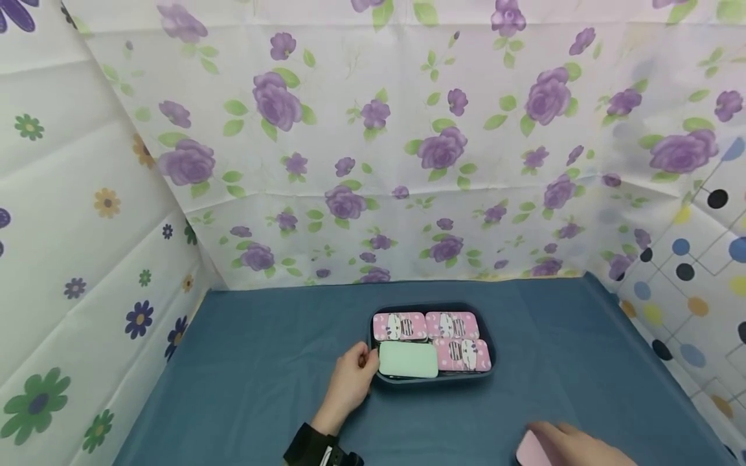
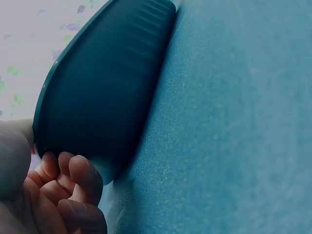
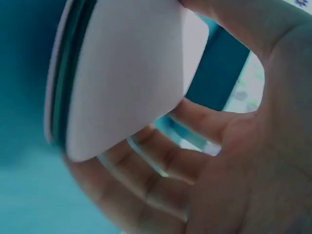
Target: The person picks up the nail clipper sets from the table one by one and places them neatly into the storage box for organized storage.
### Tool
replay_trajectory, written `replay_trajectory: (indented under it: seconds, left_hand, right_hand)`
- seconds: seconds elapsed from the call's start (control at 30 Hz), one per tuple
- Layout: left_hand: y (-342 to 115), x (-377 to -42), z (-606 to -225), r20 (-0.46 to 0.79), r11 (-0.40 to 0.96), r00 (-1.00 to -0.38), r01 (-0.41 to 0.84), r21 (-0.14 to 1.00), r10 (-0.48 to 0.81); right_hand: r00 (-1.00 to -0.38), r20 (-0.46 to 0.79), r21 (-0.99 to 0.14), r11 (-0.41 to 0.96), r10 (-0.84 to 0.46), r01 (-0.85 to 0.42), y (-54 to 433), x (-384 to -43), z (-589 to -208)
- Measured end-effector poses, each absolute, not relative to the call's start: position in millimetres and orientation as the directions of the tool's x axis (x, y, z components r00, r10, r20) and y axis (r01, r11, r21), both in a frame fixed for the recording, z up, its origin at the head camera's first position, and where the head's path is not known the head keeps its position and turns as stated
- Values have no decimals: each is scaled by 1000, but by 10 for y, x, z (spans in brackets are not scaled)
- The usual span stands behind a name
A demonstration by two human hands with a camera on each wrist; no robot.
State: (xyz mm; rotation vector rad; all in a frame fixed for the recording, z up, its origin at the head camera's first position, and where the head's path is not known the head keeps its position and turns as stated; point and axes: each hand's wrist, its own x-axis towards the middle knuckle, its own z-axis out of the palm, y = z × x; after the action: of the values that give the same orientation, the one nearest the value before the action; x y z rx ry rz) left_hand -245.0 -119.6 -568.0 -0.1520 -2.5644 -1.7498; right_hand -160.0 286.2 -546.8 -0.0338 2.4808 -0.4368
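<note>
A dark blue-green tray (image 1: 436, 382) stands on the blue cloth and holds three pink patterned tins, such as the pink tin (image 1: 460, 355) at its near right. At its near left lies a plain mint-green rounded box (image 1: 408, 360). My left hand (image 1: 352, 378) grips the tray's left end; in the left wrist view the fingers (image 2: 84, 173) curl against the tray wall (image 2: 102, 87). At the lower right, apart from the tray, my right hand (image 1: 574, 445) holds a small pink box (image 1: 531, 451). The right wrist view shows this box's pale rounded face (image 3: 126, 78) and dark layered edge.
The blue cloth (image 1: 262, 362) covers the table around the tray. Behind it hangs a white sheet with purple flowers (image 1: 350, 129). Patterned sheets also close off the left side (image 1: 87, 259) and the right side (image 1: 688, 291).
</note>
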Motion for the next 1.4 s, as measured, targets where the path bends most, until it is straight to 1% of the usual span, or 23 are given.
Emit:
replay_trajectory:
  seconds: [0.1,0.13,0.17,0.23,0.3,0.37,0.4,0.43,0.53,0.67,0.77,0.97,1.17,1.3,1.4]
  left_hand:
    - [-1212,-2439,-5687,71,368,-996,88,926,61]
    - [-1214,-2439,-5688,67,369,-996,85,925,62]
    - [-1215,-2440,-5688,63,372,-996,83,924,63]
    - [-1217,-2448,-5690,66,374,-996,85,924,65]
    - [-1223,-2456,-5689,66,374,-996,87,923,67]
    - [-1228,-2464,-5690,70,374,-995,91,923,68]
    - [-1229,-2468,-5690,75,375,-995,95,922,69]
    - [-1229,-2472,-5690,75,377,-995,96,921,70]
    - [-1215,-2483,-5686,82,379,-994,104,919,73]
    - [-1187,-2482,-5677,91,371,-993,112,922,73]
    - [-1168,-2469,-5681,89,369,-993,111,923,76]
    - [-1152,-2447,-5687,77,364,-994,99,926,73]
    - [-1174,-2463,-5663,70,351,-995,89,932,65]
    - [-1192,-2462,-5669,72,348,-995,92,933,67]
    - [-1198,-2460,-5681,76,350,-995,95,932,68]
  right_hand:
    - [-833,-530,-369,928,-162,55,2687,-1704,-5207]
    - [-846,-505,-386,922,-171,44,2640,-1740,-5126]
    - [-864,-461,-411,911,-203,6,2607,-1783,-5052]
    - [-897,-329,-469,876,-294,-114,2565,-1885,-4927]
    - [-914,-171,-487,838,-368,-247,2527,-2003,-4844]
    - [-900,6,-486,785,-436,-384,2488,-2151,-4808]
    - [-893,68,-490,765,-445,-418,2456,-2232,-4796]
    - [-890,115,-497,751,-441,-435,2421,-2318,-4790]
    - [-877,196,-509,719,-439,-474,2323,-2579,-4804]
    - [-872,197,-491,724,-449,-484,2198,-2874,-4891]
    - [-865,170,-484,724,-473,-491,2133,-3010,-4978]
    - [-853,100,-491,721,-512,-490,2050,-3104,-5061]
    - [-812,51,-470,703,-582,-534,1962,-3195,-5045]
    - [-792,5,-481,693,-610,-537,1899,-3257,-5057]
    - [-789,11,-467,694,-614,-547,1862,-3288,-5104]
